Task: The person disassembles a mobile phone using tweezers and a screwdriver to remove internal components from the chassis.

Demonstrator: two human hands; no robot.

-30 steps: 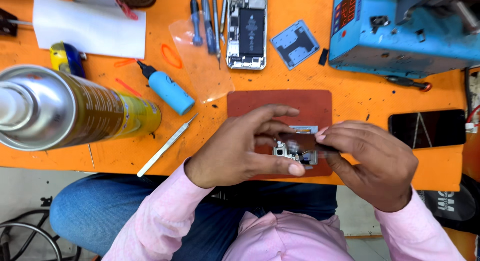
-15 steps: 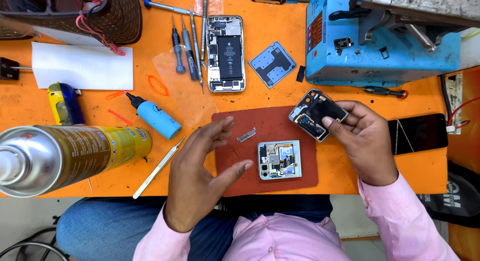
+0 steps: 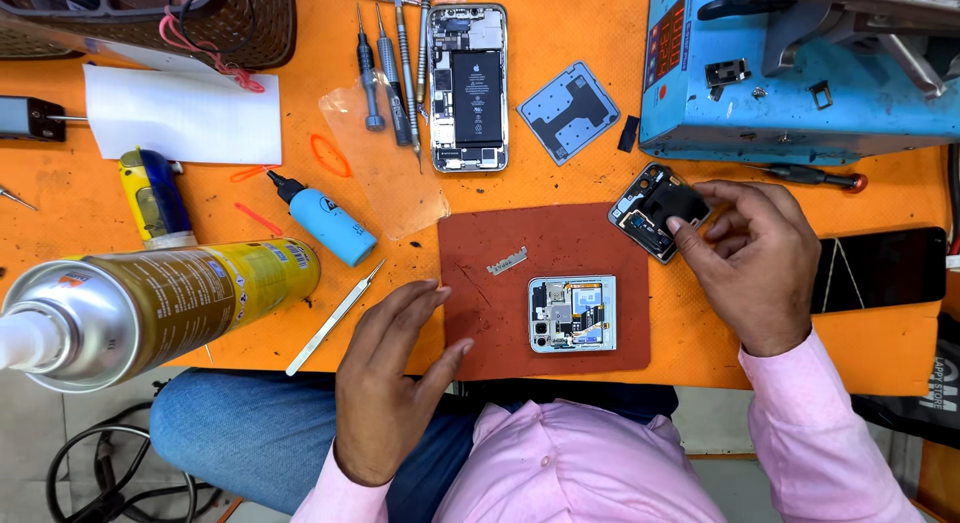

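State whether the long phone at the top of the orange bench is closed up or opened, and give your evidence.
Opened. The long phone lies flat with its cover off: its black battery and circuit parts show inside the metal frame. Neither hand touches it.

**Even light over an orange bench**

Bright, diffuse overhead light gives soft, short shadows under the left hand [image 3: 390, 383] and right hand [image 3: 755, 258]. The spray can [image 3: 150, 308] looms large, softly blurred and stretched at the frame's edge; the centre stays sharp.
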